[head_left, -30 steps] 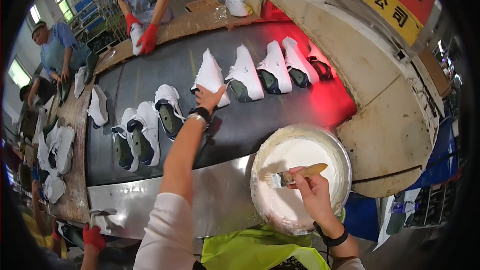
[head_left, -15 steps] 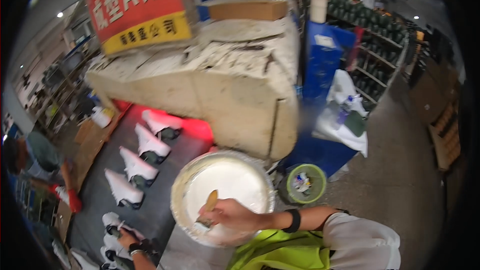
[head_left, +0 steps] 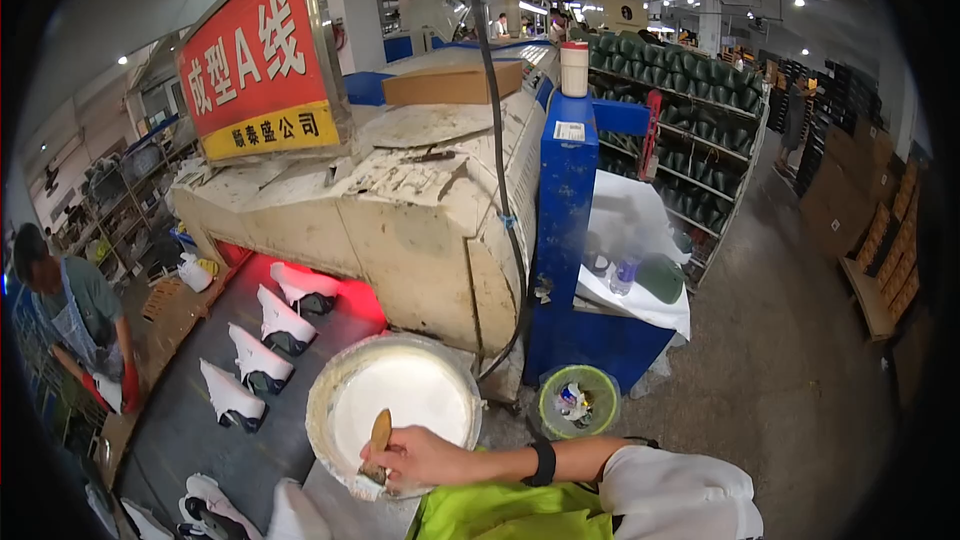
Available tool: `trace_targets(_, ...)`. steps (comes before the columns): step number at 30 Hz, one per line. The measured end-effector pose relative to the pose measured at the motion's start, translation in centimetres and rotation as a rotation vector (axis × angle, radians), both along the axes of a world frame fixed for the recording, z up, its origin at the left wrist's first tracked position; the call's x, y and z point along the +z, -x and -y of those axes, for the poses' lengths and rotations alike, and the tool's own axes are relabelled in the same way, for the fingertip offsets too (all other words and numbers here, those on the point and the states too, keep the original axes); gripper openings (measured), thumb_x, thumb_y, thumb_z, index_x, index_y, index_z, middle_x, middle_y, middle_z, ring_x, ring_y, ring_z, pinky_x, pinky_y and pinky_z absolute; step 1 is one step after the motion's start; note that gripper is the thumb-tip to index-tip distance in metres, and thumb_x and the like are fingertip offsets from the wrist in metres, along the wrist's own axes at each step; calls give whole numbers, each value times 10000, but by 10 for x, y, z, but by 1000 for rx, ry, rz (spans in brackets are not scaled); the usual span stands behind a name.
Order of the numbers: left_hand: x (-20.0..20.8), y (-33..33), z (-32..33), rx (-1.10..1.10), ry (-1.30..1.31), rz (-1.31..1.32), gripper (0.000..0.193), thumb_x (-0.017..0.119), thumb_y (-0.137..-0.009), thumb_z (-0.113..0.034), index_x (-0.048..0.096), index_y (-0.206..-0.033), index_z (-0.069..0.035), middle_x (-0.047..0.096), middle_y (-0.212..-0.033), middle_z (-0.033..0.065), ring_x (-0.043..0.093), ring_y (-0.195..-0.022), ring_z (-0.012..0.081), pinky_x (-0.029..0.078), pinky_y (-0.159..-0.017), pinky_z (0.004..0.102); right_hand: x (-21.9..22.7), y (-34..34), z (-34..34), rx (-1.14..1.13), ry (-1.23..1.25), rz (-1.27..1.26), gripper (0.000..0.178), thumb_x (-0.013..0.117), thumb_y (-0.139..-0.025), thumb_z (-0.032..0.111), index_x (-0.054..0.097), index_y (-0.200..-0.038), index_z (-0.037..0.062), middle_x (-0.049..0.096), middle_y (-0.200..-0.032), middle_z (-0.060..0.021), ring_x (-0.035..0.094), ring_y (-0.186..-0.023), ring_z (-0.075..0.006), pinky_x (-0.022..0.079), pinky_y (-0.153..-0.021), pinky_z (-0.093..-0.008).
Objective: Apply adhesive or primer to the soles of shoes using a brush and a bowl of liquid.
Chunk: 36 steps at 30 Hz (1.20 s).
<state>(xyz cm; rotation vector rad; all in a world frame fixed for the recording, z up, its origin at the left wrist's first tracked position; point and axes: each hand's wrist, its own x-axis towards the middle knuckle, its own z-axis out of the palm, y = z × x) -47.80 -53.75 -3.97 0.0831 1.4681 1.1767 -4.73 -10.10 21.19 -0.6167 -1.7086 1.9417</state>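
My right hand is closed around a brush with a wooden handle. The handle points up, and its whitish bristle end points down by the near rim of a large round basin. White liquid lies in the basin. My left hand is out of view. Left of the basin, white shoe uppers with dark lower parts stand in a row on a dark conveyor belt, one among them. Nearer the lower edge are another white shoe and a white shoe part, both partly cut off.
A worn cream machine with a red-glowing opening stands behind the basin. A green bin holding litter sits by a blue stand. A black cable hangs in front. Across the belt stands a co-worker wearing red gloves.
My view has shifted. My left hand, earlier touching a shoe at the lower left, has left the view. The brush stays in my right hand near the basin's near rim.
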Motion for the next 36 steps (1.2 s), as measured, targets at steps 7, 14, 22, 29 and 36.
trace_targets(7, 91, -237, -138, -17, 220, -1240, 978, 779, -742, -319, 223, -1426, 107, 286, -1471, 276, 297, -1372, 351, 263, -1121, 396, -47, -10, -78, -180, -565, 274, 315, 590, -903, 276, 605, -771, -9, 575, -628, -59, 506, -617, -134, 437, -589, -366)
trace_targets(14, 129, -218, -161, -212, 207, -1131, 1176, 837, -614, -318, 111, -1416, 142, 387, -1354, 337, 418, -1264, 413, 365, -1041, 420, -97, 28, -145, -222, -713, 561, 278, 566, -888, 240, 640, -836, -23, 659, -741, -186, 639, -706, -347, 485, -667, -445)
trace_targets(22, 160, -227, -179, -105, 240, -995, 1075, 830, -629, -280, 209, -1416, 108, 495, -1287, 264, 507, -1184, 339, 405, -997, 358, -93, 20, -145, -57, -780, 583, 298, 591, -870, 266, 650, -869, -26, 657, -794, -225, 655, -760, -354, 515, -704, -420)
trace_targets(29, 156, -270, -185, 382, -196, 32, 610, 646, -846, -178, 391, -1358, 35, 557, -1240, 149, 558, -1105, 221, 456, -931, 337, -115, 18, -164, -177, -885, 571, 253, 593, -929, 193, 630, -1015, -42, 672, -861, -86, 631, -697, -128, 533, -611, -270)
trace_targets(36, 141, -318, -222, 385, -362, -108, 630, 631, -851, -158, 343, -1399, -42, 529, -1239, 116, 535, -1106, 200, 452, -929, 333, -47, 98, -59, -69, -179, -93, 223, 552, -948, 151, 622, -1027, -45, 663, -877, -101, 646, -722, -134, 556, -655, -268)
